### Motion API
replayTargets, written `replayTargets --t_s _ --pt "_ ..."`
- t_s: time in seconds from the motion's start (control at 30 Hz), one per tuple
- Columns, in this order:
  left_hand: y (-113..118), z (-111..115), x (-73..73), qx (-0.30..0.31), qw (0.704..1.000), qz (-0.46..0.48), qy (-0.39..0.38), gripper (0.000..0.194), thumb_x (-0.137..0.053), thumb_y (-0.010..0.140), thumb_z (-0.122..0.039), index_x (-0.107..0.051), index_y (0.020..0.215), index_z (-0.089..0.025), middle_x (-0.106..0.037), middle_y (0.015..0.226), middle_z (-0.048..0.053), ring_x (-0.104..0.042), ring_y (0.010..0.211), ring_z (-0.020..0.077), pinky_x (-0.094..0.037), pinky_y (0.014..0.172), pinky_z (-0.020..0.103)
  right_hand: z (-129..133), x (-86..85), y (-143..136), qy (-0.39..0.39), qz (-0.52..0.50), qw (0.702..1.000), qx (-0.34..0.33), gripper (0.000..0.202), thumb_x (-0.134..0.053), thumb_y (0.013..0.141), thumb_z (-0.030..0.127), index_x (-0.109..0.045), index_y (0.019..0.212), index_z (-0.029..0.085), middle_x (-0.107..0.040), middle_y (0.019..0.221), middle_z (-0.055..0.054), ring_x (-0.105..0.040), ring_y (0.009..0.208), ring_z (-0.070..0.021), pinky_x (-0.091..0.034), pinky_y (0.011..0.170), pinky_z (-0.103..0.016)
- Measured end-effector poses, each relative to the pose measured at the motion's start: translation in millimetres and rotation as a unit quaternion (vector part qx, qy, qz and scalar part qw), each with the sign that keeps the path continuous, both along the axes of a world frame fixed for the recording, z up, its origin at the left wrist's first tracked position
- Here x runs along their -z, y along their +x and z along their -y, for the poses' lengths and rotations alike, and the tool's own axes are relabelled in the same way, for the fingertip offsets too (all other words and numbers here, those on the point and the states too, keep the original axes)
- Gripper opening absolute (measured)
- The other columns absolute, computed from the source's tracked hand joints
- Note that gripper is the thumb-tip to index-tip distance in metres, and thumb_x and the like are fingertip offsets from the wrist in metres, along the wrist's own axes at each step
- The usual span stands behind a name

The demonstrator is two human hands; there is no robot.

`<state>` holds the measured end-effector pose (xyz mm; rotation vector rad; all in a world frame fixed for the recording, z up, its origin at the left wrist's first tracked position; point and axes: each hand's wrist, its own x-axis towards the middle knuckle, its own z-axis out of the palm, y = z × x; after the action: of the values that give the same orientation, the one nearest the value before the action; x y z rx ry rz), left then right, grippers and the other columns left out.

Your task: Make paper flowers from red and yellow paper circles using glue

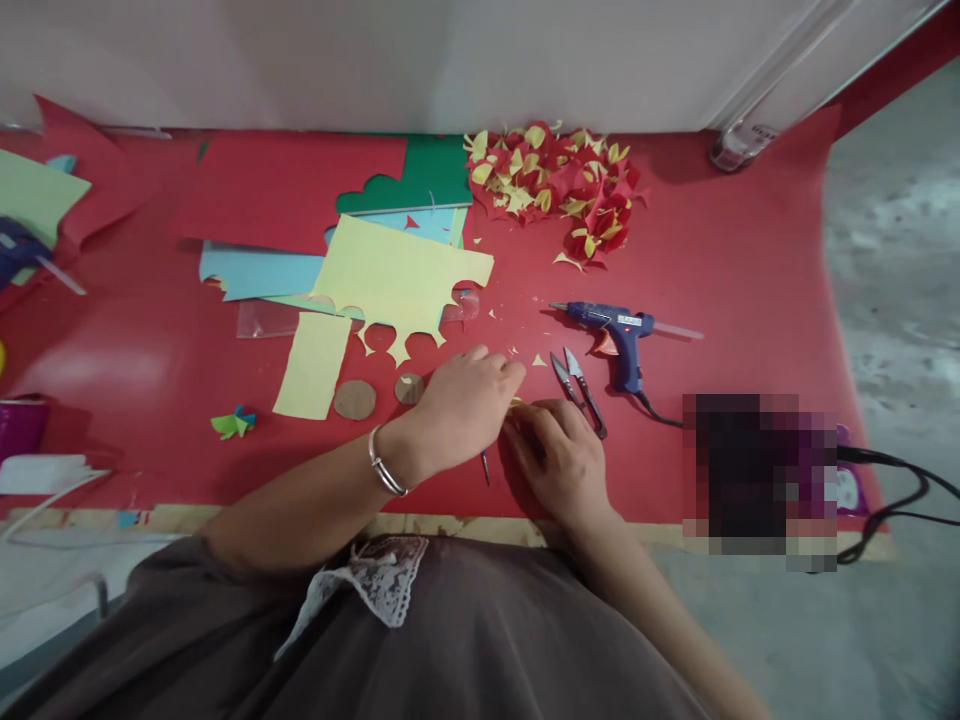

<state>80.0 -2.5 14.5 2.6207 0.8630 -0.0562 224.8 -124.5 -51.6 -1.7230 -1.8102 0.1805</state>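
Note:
My left hand (466, 408), with a silver bangle at the wrist, reaches across with its fingers curled down; what they grip is hidden. My right hand (568, 455) meets it, its fingers bent and pinched together. A sliver of yellow paper (515, 403) shows between the two hands at the right fingertips. Just beyond my right hand lie thread snips (577, 388) with dark handles and parted blades. Under my left wrist a thin pen-like tool (485, 467) pokes out. Two round cardboard discs, one (355, 400) larger in view and one (409, 389) partly behind my hand, lie alongside.
A blue glue gun (626, 335) with a cord rests at the right. Behind it is a heap of red and yellow paper petals (555, 180). Cut yellow card (397, 270) overlies red sheets (292, 185). A green-blue paper piece (234, 424) lies left. A pixelated block covers the right edge.

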Motion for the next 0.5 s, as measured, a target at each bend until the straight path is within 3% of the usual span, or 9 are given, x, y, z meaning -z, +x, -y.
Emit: replayTargets --t_s 0.1,0.23,0.4,0.5 --pt "-8.4 -3.0 -4.0 -0.082 0.987 0.11 -0.088 0.012 -0.058 0.1 -0.011 -0.063 0.093 -0.019 -0.074 0.089 0.005 -0.067 0.083 0.0215 -0.048 0.068 0.034 2.7 -2.2 0.3 0.012 -0.009 1.0 -0.006 0.012 -0.064 0.106 0.025 -0.073 0.111 0.021 -0.076 0.103 -0.01 -0.072 0.092 -0.0221 -0.059 0.081 -0.035" --pt "-26.1 -7.9 0.3 -0.188 0.904 0.28 -0.262 0.008 -0.07 0.095 -0.023 -0.063 0.098 -0.021 -0.072 0.086 0.0 -0.065 0.074 0.0137 -0.053 0.069 0.028 4.3 -9.8 2.4 0.036 -0.011 0.999 -0.018 0.015 -0.065 0.105 0.02 -0.071 0.118 0.024 -0.077 0.104 -0.008 -0.075 0.094 -0.021 -0.062 0.084 -0.034" --pt "-42.2 -9.9 17.2 -0.217 0.807 0.322 -0.446 0.023 -0.077 0.085 -0.025 -0.068 0.104 -0.017 -0.07 0.088 0.003 -0.065 0.078 0.0131 -0.055 0.071 0.026 -0.9 -23.3 7.1 0.077 0.012 0.996 -0.037 0.021 -0.067 0.102 0.014 -0.069 0.121 0.023 -0.075 0.102 -0.008 -0.075 0.091 -0.0208 -0.063 0.079 -0.033" --pt "-42.7 -9.1 19.5 -0.214 0.768 0.324 -0.509 0.024 -0.08 0.084 -0.025 -0.07 0.103 -0.015 -0.07 0.086 0.003 -0.064 0.077 0.012 -0.054 0.071 0.025 -5.3 -28.7 9.0 0.09 0.031 0.994 -0.062 0.025 -0.068 0.101 0.012 -0.068 0.124 0.022 -0.075 0.104 -0.009 -0.075 0.089 -0.0202 -0.062 0.077 -0.032"
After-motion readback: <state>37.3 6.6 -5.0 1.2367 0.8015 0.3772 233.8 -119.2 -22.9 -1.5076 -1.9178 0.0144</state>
